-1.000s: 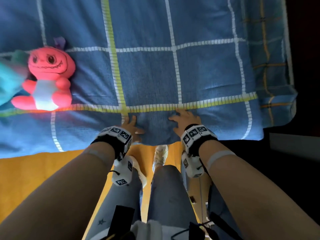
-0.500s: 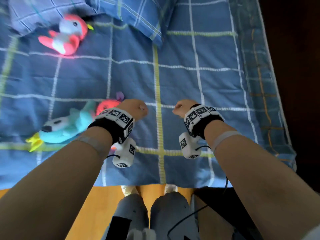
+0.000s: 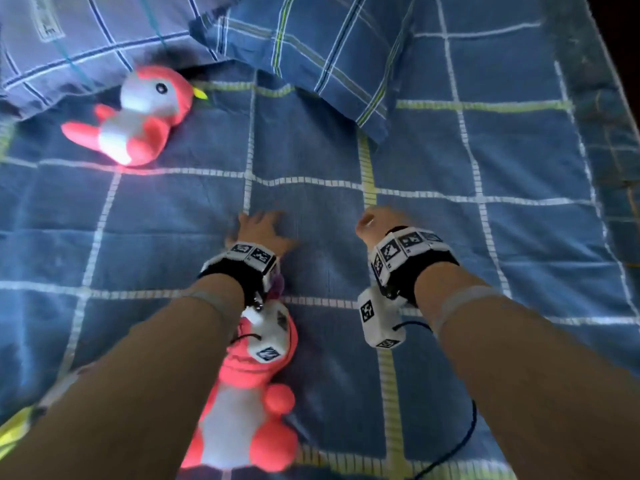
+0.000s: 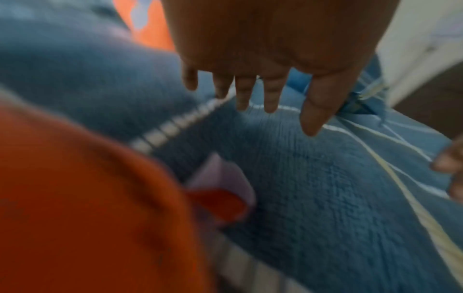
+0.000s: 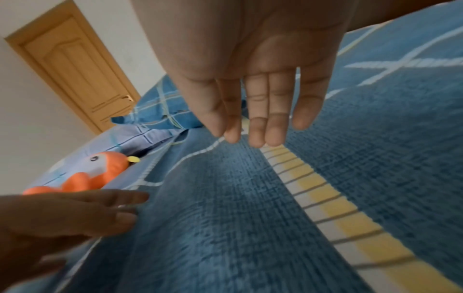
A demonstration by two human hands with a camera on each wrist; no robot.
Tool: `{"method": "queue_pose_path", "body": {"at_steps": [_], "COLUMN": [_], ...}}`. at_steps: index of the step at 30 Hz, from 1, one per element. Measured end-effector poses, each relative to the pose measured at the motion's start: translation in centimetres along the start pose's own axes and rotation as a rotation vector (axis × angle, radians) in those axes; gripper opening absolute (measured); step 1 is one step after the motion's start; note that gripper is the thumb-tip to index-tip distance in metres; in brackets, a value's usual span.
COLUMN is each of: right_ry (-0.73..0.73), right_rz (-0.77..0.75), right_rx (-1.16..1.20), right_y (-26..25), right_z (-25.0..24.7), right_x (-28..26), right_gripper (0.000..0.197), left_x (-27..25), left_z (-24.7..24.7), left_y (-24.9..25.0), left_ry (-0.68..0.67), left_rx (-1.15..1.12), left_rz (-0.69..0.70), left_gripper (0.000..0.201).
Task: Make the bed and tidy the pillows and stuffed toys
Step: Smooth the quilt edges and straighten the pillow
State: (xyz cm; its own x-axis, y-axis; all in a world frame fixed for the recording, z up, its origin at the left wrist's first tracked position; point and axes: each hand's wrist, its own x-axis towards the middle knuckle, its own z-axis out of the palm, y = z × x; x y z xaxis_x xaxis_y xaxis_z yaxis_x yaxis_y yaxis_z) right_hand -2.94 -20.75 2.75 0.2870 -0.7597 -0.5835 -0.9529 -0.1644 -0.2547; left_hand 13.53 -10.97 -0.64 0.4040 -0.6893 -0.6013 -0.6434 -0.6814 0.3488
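Note:
A blue checked blanket (image 3: 450,258) covers the bed. My left hand (image 3: 259,230) lies on it with fingers spread and holds nothing; the left wrist view shows its fingers (image 4: 258,99) straight. To the right, my right hand (image 3: 377,223) hovers just over the blanket, its fingers (image 5: 255,123) straight and empty. A pink monster plush (image 3: 249,410) lies under my left forearm, partly hidden. Further up lies a pink-and-white bird plush (image 3: 138,116), beside two blue checked pillows (image 3: 86,39) (image 3: 311,57) at the head of the bed.
A yellow bit of another toy (image 3: 14,431) peeks out at the lower left under my forearm. The bed's right edge (image 3: 623,140) borders dark floor. In the right wrist view a wooden door (image 5: 75,69) stands beyond the pillows.
My hands left the blanket's foot edge, rose as loose fists, and now reach further up the bed with fingers opened. The left has come down onto the blanket.

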Motion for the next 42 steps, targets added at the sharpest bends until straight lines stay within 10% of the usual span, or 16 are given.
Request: {"method": "queue_pose_path", "body": {"at_steps": [7, 12, 18, 22, 33, 42], "right_ry": [0.053, 0.235, 0.410, 0.455, 0.300, 0.220], "right_rz": [0.034, 0.115, 0.078, 0.050, 0.075, 0.320], "right_rx": [0.356, 0.952, 0.953, 0.803, 0.135, 0.247], "right_y": [0.2, -0.9, -1.6, -1.5, 6.0, 15.7], "right_z": [-0.2, -1.1, -3.0, -4.5, -3.9, -0.5], "right_x": [8.6, 13.0, 14.8, 14.5, 2.5, -13.6], "right_gripper": [0.026, 0.082, 0.030, 0.031, 0.041, 0.037], "left_x": [4.9, 6.9, 7.2, 7.0, 4.8, -10.3], "left_z": [4.7, 6.2, 6.7, 6.7, 4.2, 1.8], "left_y": [0.9, 1.0, 1.5, 1.5, 0.2, 4.7], "left_ry": [-0.222, -0.229, -0.218, -0.196, -0.155, 0.351], "left_rx": [0.030, 0.052, 0.079, 0.081, -0.013, -0.514], "left_rz": [-0.159, -0.228, -0.274, -0.276, -0.140, -0.040], "left_gripper": [0.129, 0.136, 0.139, 0.139, 0.121, 0.150]}}
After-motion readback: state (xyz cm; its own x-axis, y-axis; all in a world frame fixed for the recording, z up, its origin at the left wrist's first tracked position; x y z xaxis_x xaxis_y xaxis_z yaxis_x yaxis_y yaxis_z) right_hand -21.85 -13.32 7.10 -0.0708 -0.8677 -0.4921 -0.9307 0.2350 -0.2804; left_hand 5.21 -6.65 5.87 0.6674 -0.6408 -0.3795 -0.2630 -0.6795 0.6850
